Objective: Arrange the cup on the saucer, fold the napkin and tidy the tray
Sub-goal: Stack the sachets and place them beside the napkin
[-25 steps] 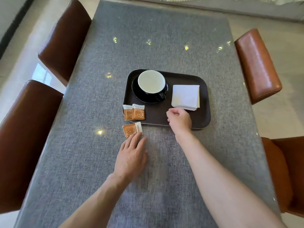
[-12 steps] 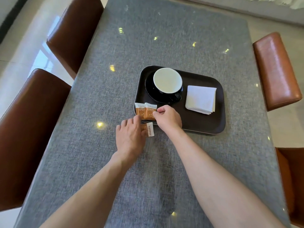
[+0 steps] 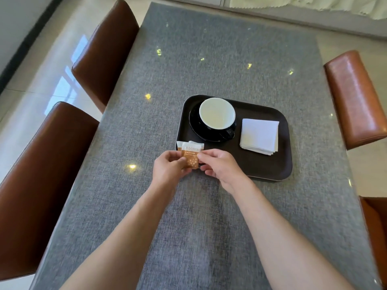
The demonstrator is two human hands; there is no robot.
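A dark brown tray [image 3: 261, 168] lies on the grey table. On its left half a black cup with a white inside [image 3: 217, 114] stands on a black saucer [image 3: 195, 130]. A folded white napkin [image 3: 259, 136] lies on the tray's right half. Orange-and-white sugar packets [image 3: 191, 155] are stacked over the tray's near left corner. My left hand [image 3: 168, 166] pinches the stack's left edge, and my right hand [image 3: 219, 166] pinches its right edge. How many packets are in the stack is hidden by my fingers.
The grey cloth-covered table [image 3: 209, 59] stretches away from me. Two brown leather chairs [image 3: 41, 174] stand along its left side, another chair [image 3: 354, 99] on the right, and a fourth chair's edge [image 3: 377, 227] shows at the lower right.
The packet that lay on the table has been lifted by my left hand and brought onto the packets at the tray's corner. My right hand moved left to pinch the stack.
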